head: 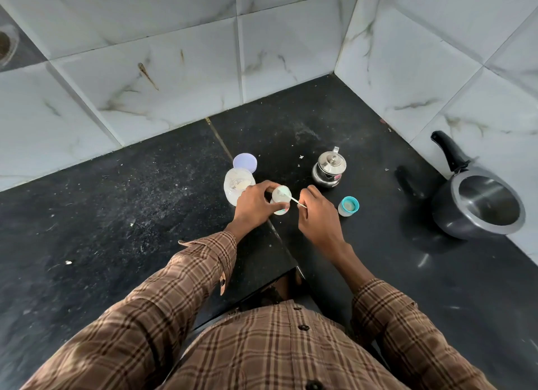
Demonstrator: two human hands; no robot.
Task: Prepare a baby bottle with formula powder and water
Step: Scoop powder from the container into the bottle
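My left hand (256, 204) grips the open baby bottle (281, 196), which stands on the black counter (122, 215). My right hand (318, 215) pinches the handle of a small white scoop (297, 201); the scoop's bowl sits over the bottle's mouth. Just left of the bottle stands the open formula powder jar (237, 187), with pale powder showing inside. Its round lilac lid (245, 162) lies flat behind it. The bottle's teal-ringed cap (348, 206) stands to the right of my right hand.
A small steel lidded pot (329, 168) stands behind my right hand. A dark pressure cooker (480, 206) without lid, black handle up, sits at the far right against the marble-tiled wall (174, 83). Crumbs dot the counter.
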